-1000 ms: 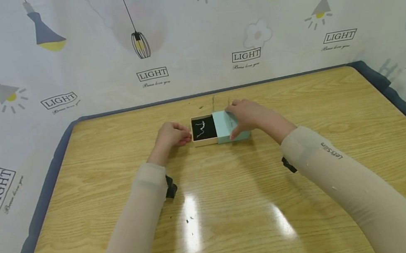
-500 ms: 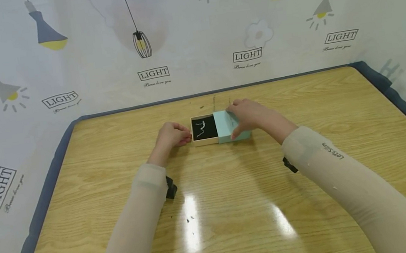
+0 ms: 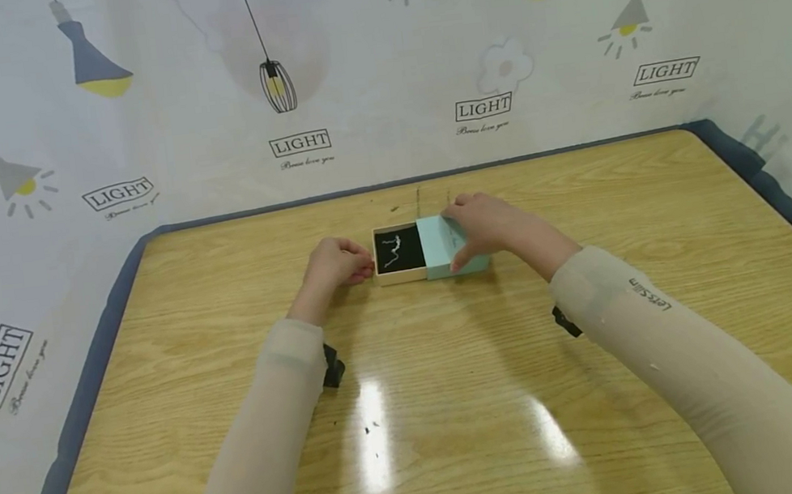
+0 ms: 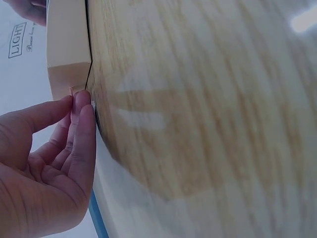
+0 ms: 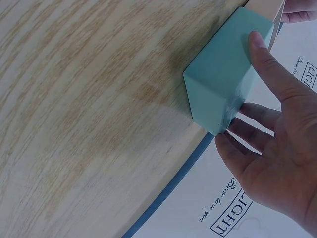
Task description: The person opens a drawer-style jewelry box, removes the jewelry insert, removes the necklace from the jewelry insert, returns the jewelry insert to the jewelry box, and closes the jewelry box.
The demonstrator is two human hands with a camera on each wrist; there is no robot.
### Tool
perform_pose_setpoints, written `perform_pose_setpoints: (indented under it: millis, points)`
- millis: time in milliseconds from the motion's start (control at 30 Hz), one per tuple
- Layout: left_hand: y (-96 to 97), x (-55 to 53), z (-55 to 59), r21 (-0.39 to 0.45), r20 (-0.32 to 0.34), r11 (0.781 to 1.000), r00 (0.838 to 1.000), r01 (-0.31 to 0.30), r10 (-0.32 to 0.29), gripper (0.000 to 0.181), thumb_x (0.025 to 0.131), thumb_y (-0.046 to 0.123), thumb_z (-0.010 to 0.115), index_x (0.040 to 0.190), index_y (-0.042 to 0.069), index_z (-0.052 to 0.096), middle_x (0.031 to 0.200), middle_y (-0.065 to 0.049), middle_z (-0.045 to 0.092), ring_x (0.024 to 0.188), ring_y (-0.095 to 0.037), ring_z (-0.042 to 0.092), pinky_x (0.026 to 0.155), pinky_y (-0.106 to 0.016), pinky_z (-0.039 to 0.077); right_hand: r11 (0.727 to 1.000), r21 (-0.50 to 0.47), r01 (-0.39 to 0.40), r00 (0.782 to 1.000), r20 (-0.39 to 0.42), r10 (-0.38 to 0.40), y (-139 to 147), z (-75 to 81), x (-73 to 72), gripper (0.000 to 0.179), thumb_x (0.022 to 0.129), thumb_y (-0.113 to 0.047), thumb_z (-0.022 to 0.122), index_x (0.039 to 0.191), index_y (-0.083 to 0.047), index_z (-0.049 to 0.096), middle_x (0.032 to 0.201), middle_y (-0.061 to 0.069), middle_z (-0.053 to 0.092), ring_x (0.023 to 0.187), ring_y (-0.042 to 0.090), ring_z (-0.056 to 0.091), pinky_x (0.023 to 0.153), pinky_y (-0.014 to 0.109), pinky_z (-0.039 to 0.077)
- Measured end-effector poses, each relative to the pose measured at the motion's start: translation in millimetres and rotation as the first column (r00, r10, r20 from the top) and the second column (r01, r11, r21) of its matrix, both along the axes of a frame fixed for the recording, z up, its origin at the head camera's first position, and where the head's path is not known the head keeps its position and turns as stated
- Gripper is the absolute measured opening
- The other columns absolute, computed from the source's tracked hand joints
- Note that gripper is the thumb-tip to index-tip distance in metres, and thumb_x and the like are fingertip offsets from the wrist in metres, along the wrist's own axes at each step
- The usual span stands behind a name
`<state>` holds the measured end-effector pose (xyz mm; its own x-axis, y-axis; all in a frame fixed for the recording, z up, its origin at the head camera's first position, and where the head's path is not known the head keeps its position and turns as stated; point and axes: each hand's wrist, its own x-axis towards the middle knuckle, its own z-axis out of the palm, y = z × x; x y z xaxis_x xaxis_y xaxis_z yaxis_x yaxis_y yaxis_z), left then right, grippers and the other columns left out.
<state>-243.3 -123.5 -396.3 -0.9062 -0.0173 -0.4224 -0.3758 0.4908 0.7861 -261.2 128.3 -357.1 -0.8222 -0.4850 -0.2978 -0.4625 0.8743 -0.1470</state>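
My left hand (image 3: 332,264) pinches the tab (image 4: 71,91) of the cream tray (image 3: 402,277), far on the table (image 3: 458,403); its chain (image 3: 397,243) looks fragile. The teal sleeve (image 3: 434,247), likely light, stiff card, is best gripped near-to-far, as my right hand (image 3: 491,225) does.

Through my left wrist feed I see the left hand (image 4: 47,186) at the lower left, thumb and fingertips pinching a thin tab (image 4: 71,90) at the near end of a cream box (image 4: 69,34). The box rests against the wood-grain tabletop (image 4: 213,124), which fills most of my view and carries a bright glare at upper right. Part of the right hand (image 4: 33,11) shows in the top left corner, above a framed "LIGHT" print (image 4: 17,39) on the white backdrop (image 4: 22,79). A blue strip (image 4: 98,215) runs below.
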Motion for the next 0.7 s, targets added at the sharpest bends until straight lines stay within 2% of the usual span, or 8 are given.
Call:
perform_pose_setpoints:
  millis: [167, 433, 567, 700]
  points:
    - [-2.5, 1.3, -0.2, 0.008, -0.021, 1.0, 1.0, 0.007, -0.006, 0.017, 0.095, 0.008, 0.067, 0.108, -0.002, 0.068, 0.102, -0.016, 0.073, 0.072, -0.008, 0.067, 0.071, -0.022, 0.061, 1.0, -0.005, 0.0, 1.0, -0.001, 0.0, 0.8, 0.2, 0.4, 0.097, 0.077, -0.045, 0.085, 0.15, -0.001, 0.039, 0.149, 0.023, 0.044, 0.133, 0.041, 0.046, 0.112, 0.052, 0.043]
    - [-6.2, 1.7, 0.6, 0.057, -0.017, 0.998, 1.0, 0.001, 0.0, 0.023, 0.098, 0.01, 0.062, 0.116, -0.003, 0.064, 0.116, -0.02, 0.071, 0.076, -0.008, 0.067, 0.077, -0.024, 0.061, 1.0, -0.004, -0.004, 1.0, -0.006, 0.004, 1.3, 0.3, 0.4, 0.096, 0.077, -0.045, 0.085, 0.149, -0.001, 0.04, 0.147, 0.023, 0.046, 0.132, 0.04, 0.047, 0.112, 0.052, 0.044]
    - [-6.5, 1.6, 2.4, 0.075, -0.014, 0.997, 1.0, -0.005, 0.006, 0.023, 0.099, 0.011, 0.061, 0.117, -0.002, 0.063, 0.114, -0.017, 0.071, 0.077, -0.009, 0.067, 0.077, -0.024, 0.061, 1.0, -0.005, -0.009, 1.0, -0.008, 0.009, 1.4, -0.9, 0.0, 0.098, 0.076, -0.046, 0.085, 0.15, 0.0, 0.039, 0.147, 0.023, 0.046, 0.132, 0.041, 0.047, 0.111, 0.052, 0.044]
    - [-5.9, 3.1, 4.2, 0.082, -0.041, 0.997, 0.999, 0.001, 0.002, 0.026, 0.097, 0.011, 0.064, 0.119, -0.002, 0.062, 0.11, -0.015, 0.07, 0.083, -0.013, 0.067, 0.08, -0.026, 0.061, 1.0, -0.007, -0.011, 1.0, -0.008, 0.011, 1.0, -1.3, 0.1, 0.098, 0.076, -0.047, 0.085, 0.15, 0.0, 0.039, 0.147, 0.023, 0.046, 0.131, 0.041, 0.048, 0.111, 0.052, 0.044]
